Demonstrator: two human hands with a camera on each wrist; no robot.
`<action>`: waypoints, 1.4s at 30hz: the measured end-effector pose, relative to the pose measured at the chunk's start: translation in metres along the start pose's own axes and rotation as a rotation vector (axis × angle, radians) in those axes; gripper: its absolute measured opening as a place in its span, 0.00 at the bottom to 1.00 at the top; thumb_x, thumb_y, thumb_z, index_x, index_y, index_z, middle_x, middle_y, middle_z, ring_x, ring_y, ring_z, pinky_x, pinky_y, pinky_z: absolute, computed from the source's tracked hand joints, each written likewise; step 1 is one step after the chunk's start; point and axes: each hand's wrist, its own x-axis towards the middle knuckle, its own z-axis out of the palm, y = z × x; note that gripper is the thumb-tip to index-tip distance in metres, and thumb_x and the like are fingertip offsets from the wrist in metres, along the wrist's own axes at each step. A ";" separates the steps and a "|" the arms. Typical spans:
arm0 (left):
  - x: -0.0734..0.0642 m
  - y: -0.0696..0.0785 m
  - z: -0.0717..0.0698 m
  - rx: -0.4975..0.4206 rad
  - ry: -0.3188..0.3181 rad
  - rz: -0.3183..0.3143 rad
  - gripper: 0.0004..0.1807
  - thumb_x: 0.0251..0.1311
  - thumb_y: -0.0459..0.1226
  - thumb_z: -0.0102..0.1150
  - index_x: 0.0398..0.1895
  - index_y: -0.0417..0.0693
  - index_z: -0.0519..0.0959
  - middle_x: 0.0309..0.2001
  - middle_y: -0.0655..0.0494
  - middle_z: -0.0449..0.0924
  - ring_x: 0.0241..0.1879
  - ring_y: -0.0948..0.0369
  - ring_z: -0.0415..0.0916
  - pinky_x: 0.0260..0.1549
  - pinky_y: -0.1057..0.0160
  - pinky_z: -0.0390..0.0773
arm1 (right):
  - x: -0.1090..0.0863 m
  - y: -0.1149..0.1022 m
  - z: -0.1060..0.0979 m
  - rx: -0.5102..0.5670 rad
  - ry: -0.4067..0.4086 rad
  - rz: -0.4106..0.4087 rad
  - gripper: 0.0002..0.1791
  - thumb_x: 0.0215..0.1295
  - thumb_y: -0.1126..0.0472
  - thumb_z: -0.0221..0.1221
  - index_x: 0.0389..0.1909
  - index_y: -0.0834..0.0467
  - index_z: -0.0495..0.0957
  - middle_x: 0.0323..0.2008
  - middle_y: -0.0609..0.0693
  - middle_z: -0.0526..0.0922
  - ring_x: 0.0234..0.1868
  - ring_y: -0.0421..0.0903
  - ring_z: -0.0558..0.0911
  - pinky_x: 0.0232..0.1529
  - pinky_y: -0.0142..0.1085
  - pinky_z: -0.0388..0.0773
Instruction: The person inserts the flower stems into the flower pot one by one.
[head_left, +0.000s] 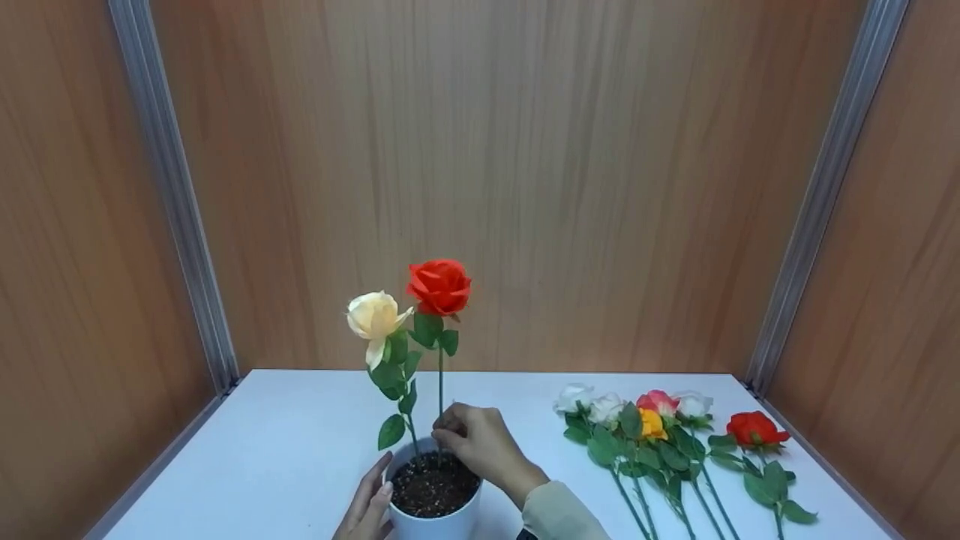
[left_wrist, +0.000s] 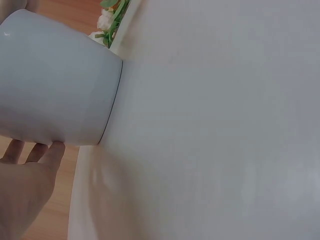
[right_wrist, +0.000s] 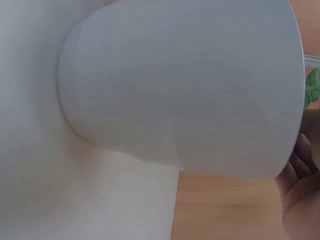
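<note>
A white flowerpot (head_left: 439, 528) filled with dark soil (head_left: 426, 491) stands at the table's front. My left hand (head_left: 366, 504) touches its left outer wall near the rim; in the left wrist view several fingertips (left_wrist: 56, 146) rest against the pot. At the soil, my right hand (head_left: 480, 442) pinches the low part of the stem of a red rose (head_left: 440, 287), which stands upright. Beside it in the soil a cream rose (head_left: 375, 316) leans slightly left. The right wrist view shows mostly the pot's wall (right_wrist: 180, 90), and the stem's lower end is hidden there.
On the right of the white table (head_left: 247, 457) lie several loose roses: white ones (head_left: 575, 396), a pink one (head_left: 658, 403), an orange-yellow one (head_left: 652, 424) and another red rose (head_left: 754, 429). Wood-grain panels (head_left: 525, 187) enclose the table at the back and sides.
</note>
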 end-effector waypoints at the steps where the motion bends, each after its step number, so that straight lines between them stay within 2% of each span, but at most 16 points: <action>1: 0.000 0.000 0.000 0.000 0.001 0.000 0.44 0.62 0.59 0.42 0.71 0.43 0.43 0.68 0.31 0.32 0.65 0.35 0.24 0.51 0.27 0.47 | 0.000 0.000 0.000 -0.002 0.003 -0.002 0.02 0.59 0.58 0.62 0.31 0.51 0.80 0.25 0.36 0.80 0.26 0.31 0.78 0.29 0.25 0.78; 6: -0.001 0.001 -0.002 0.013 0.001 -0.010 0.45 0.61 0.61 0.42 0.71 0.44 0.43 0.68 0.32 0.32 0.65 0.35 0.25 0.51 0.27 0.48 | 0.001 -0.001 0.004 0.010 0.002 -0.001 0.03 0.57 0.57 0.63 0.29 0.49 0.78 0.24 0.35 0.79 0.25 0.33 0.77 0.27 0.25 0.77; 12: -0.003 0.000 -0.005 -0.021 -0.067 0.009 0.44 0.63 0.59 0.41 0.71 0.43 0.39 0.68 0.32 0.29 0.64 0.34 0.23 0.52 0.28 0.46 | 0.003 -0.002 0.011 -0.016 0.020 0.027 0.09 0.55 0.51 0.64 0.23 0.49 0.75 0.19 0.36 0.76 0.21 0.34 0.75 0.21 0.26 0.76; 15: -0.003 -0.001 -0.005 -0.029 -0.079 0.014 0.44 0.63 0.59 0.41 0.71 0.43 0.38 0.68 0.32 0.28 0.64 0.34 0.23 0.53 0.28 0.46 | 0.004 -0.002 0.011 -0.022 0.015 0.044 0.10 0.54 0.51 0.65 0.21 0.49 0.75 0.19 0.37 0.75 0.21 0.34 0.74 0.21 0.27 0.75; 23: -0.001 -0.002 -0.004 -0.006 -0.023 -0.004 0.44 0.62 0.60 0.43 0.71 0.44 0.42 0.68 0.32 0.30 0.65 0.35 0.23 0.52 0.27 0.47 | 0.002 -0.004 0.004 0.012 -0.042 0.084 0.05 0.55 0.56 0.65 0.24 0.50 0.80 0.21 0.38 0.78 0.24 0.35 0.77 0.25 0.27 0.77; 30: 0.000 -0.002 -0.003 0.000 -0.033 0.003 0.44 0.63 0.59 0.42 0.71 0.43 0.41 0.68 0.32 0.31 0.64 0.34 0.24 0.51 0.26 0.47 | 0.001 -0.003 0.000 0.026 -0.081 0.110 0.03 0.58 0.58 0.63 0.28 0.53 0.82 0.23 0.39 0.80 0.25 0.34 0.79 0.27 0.27 0.79; 36: -0.001 -0.002 -0.002 0.015 -0.030 0.003 0.44 0.62 0.60 0.41 0.71 0.44 0.41 0.69 0.33 0.30 0.65 0.35 0.23 0.51 0.26 0.46 | 0.001 -0.005 0.001 -0.008 -0.080 0.091 0.02 0.58 0.58 0.63 0.28 0.52 0.82 0.23 0.38 0.80 0.25 0.33 0.79 0.28 0.27 0.78; 42: -0.002 0.000 -0.002 0.017 -0.037 0.008 0.44 0.63 0.60 0.41 0.71 0.43 0.40 0.68 0.32 0.30 0.64 0.33 0.23 0.48 0.24 0.45 | 0.002 -0.007 0.003 -0.059 -0.050 0.083 0.03 0.55 0.59 0.64 0.25 0.52 0.81 0.20 0.38 0.80 0.22 0.33 0.78 0.24 0.26 0.77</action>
